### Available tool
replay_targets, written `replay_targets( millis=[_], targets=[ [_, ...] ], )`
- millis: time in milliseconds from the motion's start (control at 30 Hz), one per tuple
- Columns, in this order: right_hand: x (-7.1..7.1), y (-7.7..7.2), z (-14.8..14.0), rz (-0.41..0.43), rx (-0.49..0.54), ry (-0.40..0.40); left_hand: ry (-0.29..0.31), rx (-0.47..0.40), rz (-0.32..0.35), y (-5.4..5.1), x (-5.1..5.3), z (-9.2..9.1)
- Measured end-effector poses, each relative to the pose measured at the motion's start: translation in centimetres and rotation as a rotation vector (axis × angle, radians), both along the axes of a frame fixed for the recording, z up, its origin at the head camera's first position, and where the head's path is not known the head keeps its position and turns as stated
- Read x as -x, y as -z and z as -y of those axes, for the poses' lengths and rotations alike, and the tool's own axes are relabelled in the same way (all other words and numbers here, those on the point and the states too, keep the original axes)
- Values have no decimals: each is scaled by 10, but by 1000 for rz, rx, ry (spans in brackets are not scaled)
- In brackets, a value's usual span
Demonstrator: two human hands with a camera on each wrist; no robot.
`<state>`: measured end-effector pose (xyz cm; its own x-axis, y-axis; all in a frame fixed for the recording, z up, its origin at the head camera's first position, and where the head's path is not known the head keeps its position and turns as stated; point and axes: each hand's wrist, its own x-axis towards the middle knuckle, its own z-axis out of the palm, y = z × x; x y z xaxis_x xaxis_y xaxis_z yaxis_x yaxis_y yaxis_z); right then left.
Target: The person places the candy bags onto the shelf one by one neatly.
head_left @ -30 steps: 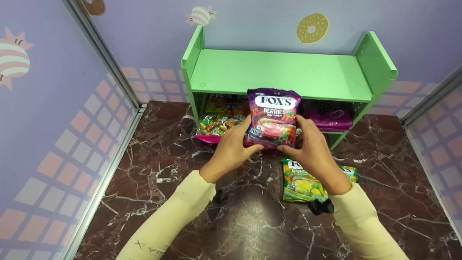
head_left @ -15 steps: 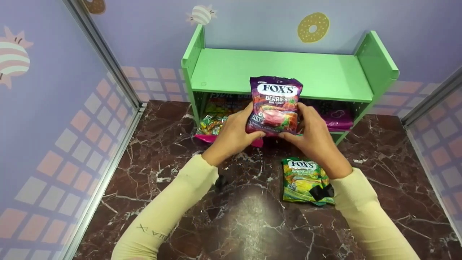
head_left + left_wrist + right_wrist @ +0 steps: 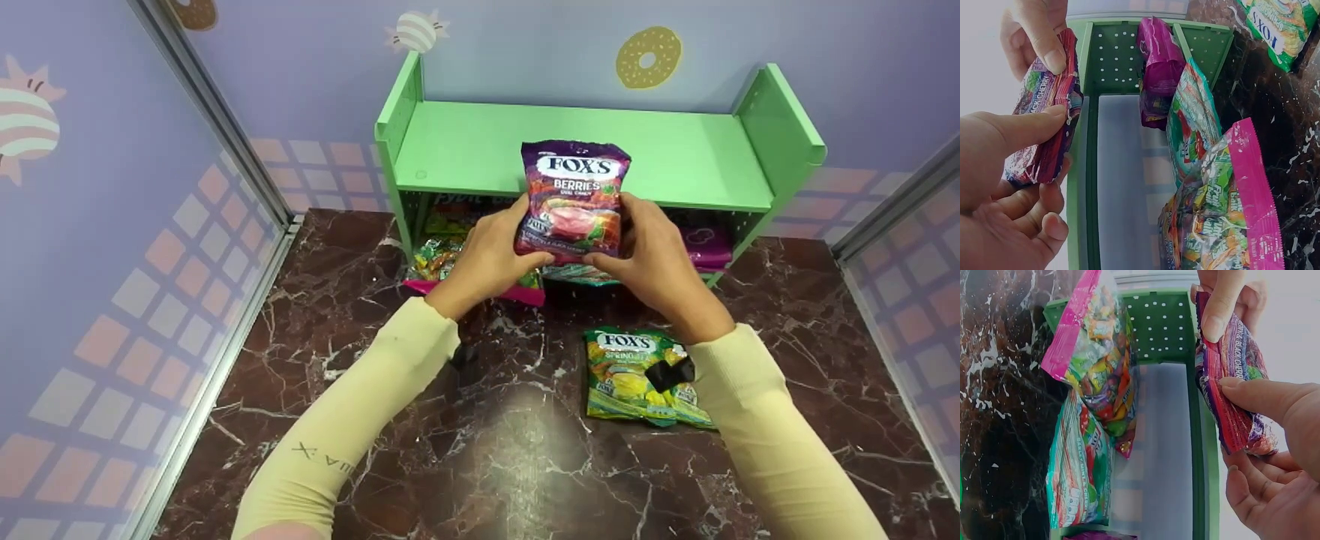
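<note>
Though on opposite sides, both hands thumbs-inward around one purple candy bag.

head: bright | floor glare, low centre | wrist views: one side overexposed

Free passage is offered over the upper shelf, which is bounded left and right by side panels and at the far side by the wall. In the head view, its near edge is partly covered by the berries bag, gripped by the left hand and right hand. The level below is obstructed, left to right, by a pink-edged bag, a teal bag and a purple bag; above them a gap is seen. The floor is blocked near right by green bags.
</note>
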<state>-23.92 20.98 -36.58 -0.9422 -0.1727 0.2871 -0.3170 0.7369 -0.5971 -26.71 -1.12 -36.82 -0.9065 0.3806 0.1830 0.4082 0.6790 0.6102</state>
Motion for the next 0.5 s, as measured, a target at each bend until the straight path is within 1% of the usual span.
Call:
replay_targets(
  millis=[133,267,367,500],
  targets=[
    [4,-4,-1,11,5,7,-6,14,22,-4,4,-1],
    [9,-6,-2,16,18,13,-2,22,19,-8,9,-3],
    [13,-8,-3,12,20,12,-10,19,31,-11,13,-4],
    [18,-12,-4,25,40,17,-24,16,59,-13,17,-6]
  ],
)
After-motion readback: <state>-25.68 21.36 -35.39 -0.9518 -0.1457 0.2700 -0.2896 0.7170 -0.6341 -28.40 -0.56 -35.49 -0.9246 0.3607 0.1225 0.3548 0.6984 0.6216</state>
